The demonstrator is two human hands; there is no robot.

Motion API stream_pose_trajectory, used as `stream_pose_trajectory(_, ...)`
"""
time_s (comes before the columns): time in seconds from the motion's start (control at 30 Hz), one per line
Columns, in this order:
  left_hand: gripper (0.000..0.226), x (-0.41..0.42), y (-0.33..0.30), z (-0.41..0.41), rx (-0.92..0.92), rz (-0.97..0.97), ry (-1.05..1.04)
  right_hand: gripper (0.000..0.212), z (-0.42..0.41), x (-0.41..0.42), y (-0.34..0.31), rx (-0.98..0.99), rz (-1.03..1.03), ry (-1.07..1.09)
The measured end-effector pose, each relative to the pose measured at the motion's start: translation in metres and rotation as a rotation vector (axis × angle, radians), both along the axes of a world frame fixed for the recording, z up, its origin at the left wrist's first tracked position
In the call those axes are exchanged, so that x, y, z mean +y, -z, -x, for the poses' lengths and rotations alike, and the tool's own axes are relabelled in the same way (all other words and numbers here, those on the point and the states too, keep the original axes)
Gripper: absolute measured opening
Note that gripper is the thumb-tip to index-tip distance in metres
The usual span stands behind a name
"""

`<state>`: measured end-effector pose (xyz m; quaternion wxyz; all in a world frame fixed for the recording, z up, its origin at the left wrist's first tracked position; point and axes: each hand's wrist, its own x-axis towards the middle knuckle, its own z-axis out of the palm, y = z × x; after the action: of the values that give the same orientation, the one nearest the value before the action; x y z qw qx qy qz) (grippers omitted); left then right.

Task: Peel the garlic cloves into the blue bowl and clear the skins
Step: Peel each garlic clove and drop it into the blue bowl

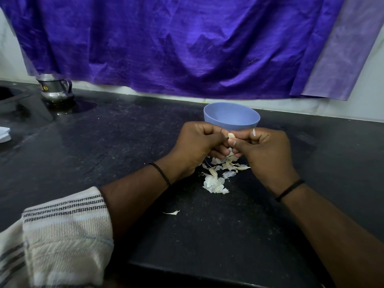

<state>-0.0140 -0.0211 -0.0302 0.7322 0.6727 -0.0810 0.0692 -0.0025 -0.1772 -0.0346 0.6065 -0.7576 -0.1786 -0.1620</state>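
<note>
The blue bowl [231, 116] stands on the black counter just behind my hands; what lies in it is hidden by its near wall. My left hand [197, 145] and my right hand [264, 150] meet in front of it, fingers curled, both pinching one pale garlic clove [231, 135] between thumbs and fingertips. A scrap of skin sticks to my right hand near the thumb. Below the hands lies a heap of white garlic skins [218, 177], with a few cloves or pieces mixed in. One stray skin [172, 213] lies nearer to me.
A steel jug [55, 88] stands at the back left beside a sink edge [10, 96]. A purple cloth [187, 44] hangs over the wall behind. A white object [4, 135] shows at the left edge. The counter's front edge [187, 273] runs below my forearms.
</note>
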Motion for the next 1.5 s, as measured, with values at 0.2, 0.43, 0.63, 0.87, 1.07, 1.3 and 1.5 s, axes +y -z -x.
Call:
stream_pose_trajectory(0.2,0.008,-0.005,0.000,0.001,0.033,0.050,-0.033,0.018,-0.001,0.001,0.000,0.021,-0.057,-0.025)
stream_pose_trajectory(0.43,0.008,-0.006,0.000,-0.001,0.089,0.106,-0.051,0.018,0.000,0.005,0.001,0.006,-0.080,-0.008)
stream_pose_trajectory(0.63,0.008,-0.009,0.000,0.001,0.144,0.194,-0.050,0.017,0.000,0.007,0.001,0.014,-0.121,-0.041)
stream_pose_trajectory(0.87,0.016,-0.007,-0.003,-0.004,0.129,0.186,-0.046,0.013,-0.006,0.006,0.001,0.100,-0.185,-0.097)
stream_pose_trajectory(1.07,0.008,-0.009,-0.001,-0.006,0.114,0.125,-0.076,0.011,-0.005,0.011,0.001,0.115,-0.228,-0.122)
stream_pose_trajectory(1.3,0.012,-0.009,0.000,-0.007,0.095,0.101,-0.080,0.010,-0.004,0.012,0.002,0.103,-0.187,-0.089)
stream_pose_trajectory(1.5,0.015,-0.009,-0.001,-0.006,0.054,0.071,-0.093,0.009,-0.005,0.012,-0.001,0.106,-0.217,-0.084)
